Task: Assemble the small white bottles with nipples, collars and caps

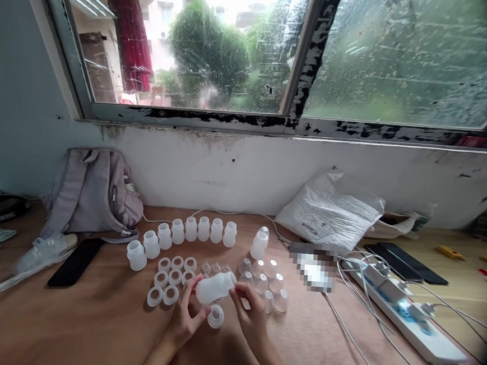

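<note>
A frosted white baby bottle (pixel 214 289) lies tilted sideways between my hands, above the table. My left hand (pixel 187 313) is wrapped round its base end. My right hand (pixel 253 317) pinches at its neck end; whether anything small is in those fingers is hidden. Just below the bottle, a white collar ring with a clear teat (pixel 216 317) rests on the table. Left of it are several loose white rings (pixel 170 295), partly behind my left hand. Several clear teats (pixel 206 268) sit behind the bottle. Clear dome caps (pixel 280 302) stand in rows beyond my right hand.
Several open bottles (pixel 191 229) form an arc at the back; one capped bottle (pixel 259 243) stands to their right. A black phone (pixel 75 263), plastic bag (pixel 46 252) and backpack (pixel 95 193) are left. A silver pouch (pixel 329 212), cables and power strip (pixel 410 319) are right.
</note>
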The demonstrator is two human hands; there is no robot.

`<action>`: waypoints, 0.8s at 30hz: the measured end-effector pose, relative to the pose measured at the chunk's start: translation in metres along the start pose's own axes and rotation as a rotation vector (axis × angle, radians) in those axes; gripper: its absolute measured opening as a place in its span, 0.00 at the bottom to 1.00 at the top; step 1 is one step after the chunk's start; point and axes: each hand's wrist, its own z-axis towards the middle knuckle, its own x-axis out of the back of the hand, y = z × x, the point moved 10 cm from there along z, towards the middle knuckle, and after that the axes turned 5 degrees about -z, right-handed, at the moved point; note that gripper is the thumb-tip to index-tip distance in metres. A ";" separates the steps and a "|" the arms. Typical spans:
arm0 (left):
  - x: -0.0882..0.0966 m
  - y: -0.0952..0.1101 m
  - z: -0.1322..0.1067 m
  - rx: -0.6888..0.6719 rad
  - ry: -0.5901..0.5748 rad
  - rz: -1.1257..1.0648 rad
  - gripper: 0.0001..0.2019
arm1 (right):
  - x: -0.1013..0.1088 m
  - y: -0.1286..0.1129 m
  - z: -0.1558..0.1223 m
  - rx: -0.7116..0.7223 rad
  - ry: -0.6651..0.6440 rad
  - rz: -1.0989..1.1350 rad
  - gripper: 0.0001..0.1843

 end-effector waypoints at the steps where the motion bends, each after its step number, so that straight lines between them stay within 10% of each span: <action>1: 0.002 0.001 0.000 -0.028 0.035 0.011 0.28 | 0.008 -0.002 0.007 0.019 0.042 -0.045 0.07; 8: -0.014 0.014 0.000 -0.127 -0.138 0.158 0.18 | 0.040 0.016 0.076 0.032 0.127 -0.391 0.14; 24: -0.034 0.009 -0.003 -0.063 -0.275 0.271 0.12 | -0.002 0.070 0.144 -0.084 -0.106 -0.801 0.09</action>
